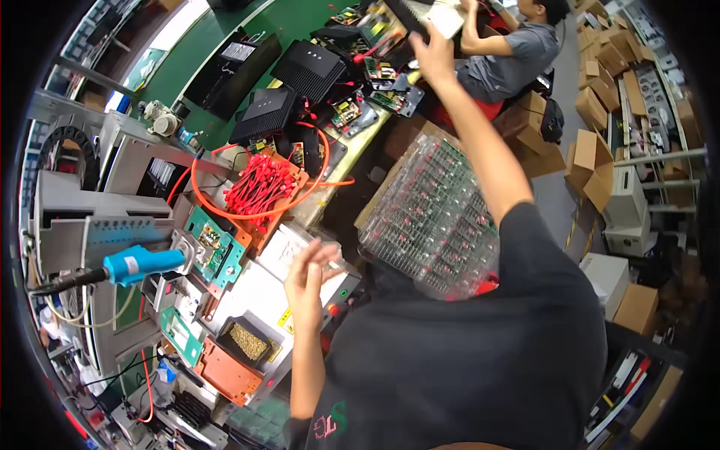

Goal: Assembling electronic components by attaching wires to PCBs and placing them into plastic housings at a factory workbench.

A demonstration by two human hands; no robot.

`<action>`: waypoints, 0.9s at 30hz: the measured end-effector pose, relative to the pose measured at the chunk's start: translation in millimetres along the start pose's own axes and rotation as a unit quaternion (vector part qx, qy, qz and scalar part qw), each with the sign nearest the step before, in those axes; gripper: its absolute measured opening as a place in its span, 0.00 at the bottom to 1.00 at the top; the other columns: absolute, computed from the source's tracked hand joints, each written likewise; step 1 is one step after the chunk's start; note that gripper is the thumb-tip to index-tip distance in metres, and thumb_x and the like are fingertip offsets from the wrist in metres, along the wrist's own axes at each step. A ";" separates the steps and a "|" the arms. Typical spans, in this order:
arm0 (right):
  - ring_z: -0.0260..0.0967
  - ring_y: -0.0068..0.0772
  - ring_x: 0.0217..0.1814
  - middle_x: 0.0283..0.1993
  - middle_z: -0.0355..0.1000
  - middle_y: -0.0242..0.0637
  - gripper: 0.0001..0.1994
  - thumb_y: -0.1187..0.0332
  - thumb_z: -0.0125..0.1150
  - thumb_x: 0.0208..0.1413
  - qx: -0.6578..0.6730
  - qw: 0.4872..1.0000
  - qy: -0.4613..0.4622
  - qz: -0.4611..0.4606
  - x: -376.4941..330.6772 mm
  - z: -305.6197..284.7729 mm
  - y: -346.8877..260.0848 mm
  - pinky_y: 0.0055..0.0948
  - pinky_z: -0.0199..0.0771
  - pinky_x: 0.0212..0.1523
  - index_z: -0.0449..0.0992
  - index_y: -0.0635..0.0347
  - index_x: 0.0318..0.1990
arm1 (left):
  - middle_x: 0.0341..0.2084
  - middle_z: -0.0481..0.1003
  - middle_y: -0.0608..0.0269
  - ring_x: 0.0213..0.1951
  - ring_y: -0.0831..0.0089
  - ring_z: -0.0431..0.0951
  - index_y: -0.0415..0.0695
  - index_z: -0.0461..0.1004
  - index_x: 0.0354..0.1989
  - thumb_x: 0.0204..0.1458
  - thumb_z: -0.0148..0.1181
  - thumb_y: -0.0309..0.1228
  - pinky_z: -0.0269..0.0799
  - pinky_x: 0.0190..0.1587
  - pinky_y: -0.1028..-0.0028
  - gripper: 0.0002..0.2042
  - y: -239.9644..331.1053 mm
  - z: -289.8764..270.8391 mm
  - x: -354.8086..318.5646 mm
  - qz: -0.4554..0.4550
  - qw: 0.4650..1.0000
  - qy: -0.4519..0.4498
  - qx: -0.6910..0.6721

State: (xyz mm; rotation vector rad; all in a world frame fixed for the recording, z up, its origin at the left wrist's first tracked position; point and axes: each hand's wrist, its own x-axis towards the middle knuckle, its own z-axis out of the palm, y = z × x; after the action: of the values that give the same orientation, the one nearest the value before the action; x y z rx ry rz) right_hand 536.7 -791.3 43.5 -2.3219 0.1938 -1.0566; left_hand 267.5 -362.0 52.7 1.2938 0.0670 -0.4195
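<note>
My right hand is stretched far forward over the end of the bench. Its fingers grip the edge of a black metal housing; a motion-blurred circuit board shows right beside it, with a red lead. Above the white machine top, my left hand hovers with its fingers apart and nothing in them. To its left, a green circuit board sits in a fixture under a blue cylindrical tool. Beyond lies an orange tray heaped with red leads.
Clear plastic trays of small parts are stacked before me. Black finned housings and loose boards crowd the far bench. An orange hose loops over the orange tray. A bin holds brass screws. Another person sits at far right.
</note>
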 end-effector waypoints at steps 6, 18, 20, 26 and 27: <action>0.73 0.60 0.51 0.45 0.75 0.61 0.16 0.65 0.44 0.70 -0.059 0.984 -0.146 -0.082 130.8 138.3 120.5 0.49 0.72 0.51 0.74 0.60 0.55 | 0.51 0.77 0.42 0.54 0.56 0.79 0.32 0.67 0.63 0.68 0.54 0.34 0.79 0.53 0.58 0.21 -29.1 -8.6 -48.3 -0.035 0.993 0.106 0.032; 0.77 0.49 0.54 0.53 0.79 0.44 0.18 0.63 0.54 0.64 -0.228 0.924 -0.259 -0.166 141.1 235.8 261.2 0.41 0.75 0.55 0.77 0.55 0.59 | 0.50 0.81 0.56 0.49 0.72 0.81 0.36 0.73 0.61 0.63 0.59 0.27 0.76 0.52 0.72 0.18 -16.1 -41.5 -104.8 0.003 0.972 0.227 0.051; 0.78 0.48 0.52 0.52 0.80 0.43 0.19 0.61 0.56 0.64 -0.163 0.954 -0.213 -0.134 134.6 198.8 256.2 0.41 0.75 0.55 0.77 0.55 0.59 | 0.44 0.82 0.58 0.42 0.74 0.81 0.36 0.73 0.59 0.64 0.58 0.25 0.76 0.46 0.75 0.16 -16.4 -74.6 -132.2 0.072 0.911 0.322 0.246; 0.67 0.21 0.27 0.32 0.77 0.31 0.13 0.69 0.55 0.60 0.157 0.958 -0.238 -0.016 -41.4 110.9 28.9 0.25 0.71 0.30 0.84 0.63 0.44 | 0.25 0.75 0.68 0.27 0.82 0.74 0.35 0.77 0.48 0.64 0.55 0.21 0.70 0.30 0.78 0.08 -56.6 -133.8 -258.7 0.159 0.674 0.714 0.105; 0.63 0.20 0.26 0.29 0.74 0.31 0.12 0.71 0.51 0.60 0.280 0.923 -0.264 0.024 -100.9 80.4 -54.4 0.21 0.65 0.27 0.82 0.65 0.40 | 0.28 0.77 0.66 0.27 0.82 0.75 0.37 0.77 0.49 0.63 0.57 0.22 0.70 0.27 0.81 0.09 -69.4 -147.9 -283.0 0.119 0.629 0.745 0.186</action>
State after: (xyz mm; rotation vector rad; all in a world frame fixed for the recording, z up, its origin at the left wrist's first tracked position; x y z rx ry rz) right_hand 521.6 -675.2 -33.3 -1.9624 -0.2361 -0.3540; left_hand 10.0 -162.5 26.4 1.7112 1.2548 1.0494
